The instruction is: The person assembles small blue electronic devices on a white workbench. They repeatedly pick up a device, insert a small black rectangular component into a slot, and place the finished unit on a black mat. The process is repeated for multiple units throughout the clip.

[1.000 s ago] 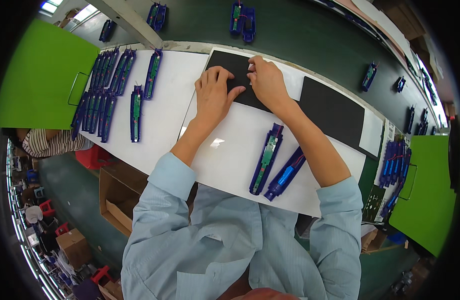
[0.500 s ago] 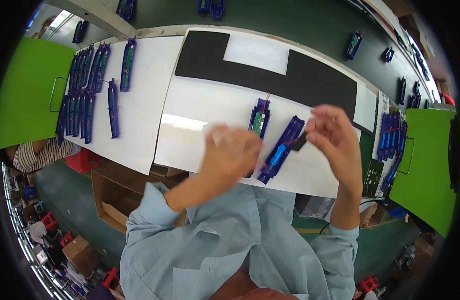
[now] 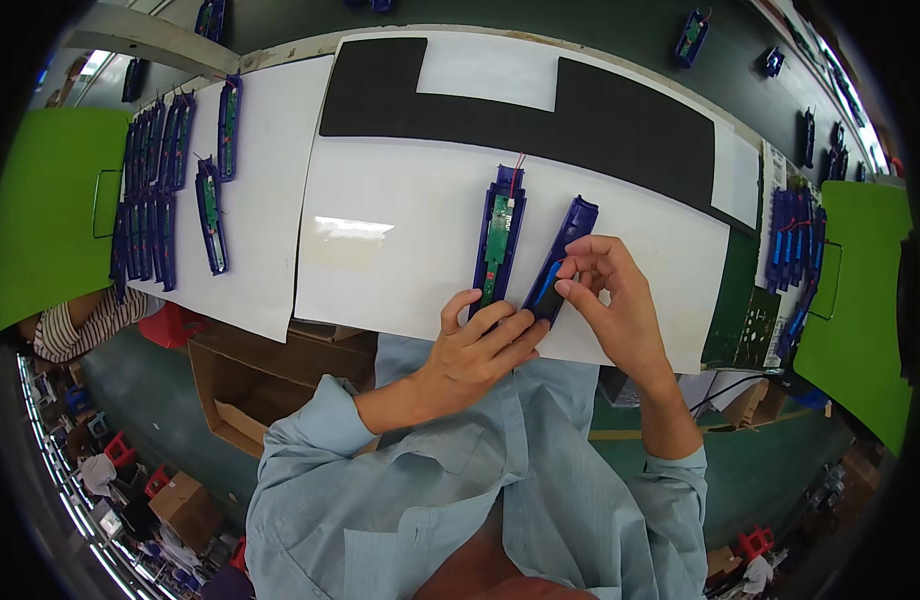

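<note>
Two long dark-blue plastic half-shells lie side by side before me. The left half-shell (image 3: 518,205) holds a green circuit board (image 3: 498,235) with red and black wires at its far end. In the tilted right half-shell (image 3: 574,222) sits a bright-blue battery (image 3: 545,280), partly covered by a small black strip (image 3: 550,302). My right hand (image 3: 615,300) pinches the strip between thumb and fingers at the shell's right side. My left hand (image 3: 480,345) lies across the near ends of both shells, its thumb apart and fingertips touching the right one.
A black notched mat (image 3: 620,140) lies at the back of the white work surface (image 3: 380,280). Rows of similar shells (image 3: 155,240) stand at left beside a green bin (image 3: 55,210); more shells (image 3: 795,240) are at right by another green bin (image 3: 865,300). A cardboard box (image 3: 270,380) sits below.
My left hand has come down and right onto the shells' near ends. The right hand has moved left and nearer, bringing the black strip onto the battery. My view has shifted slightly.
</note>
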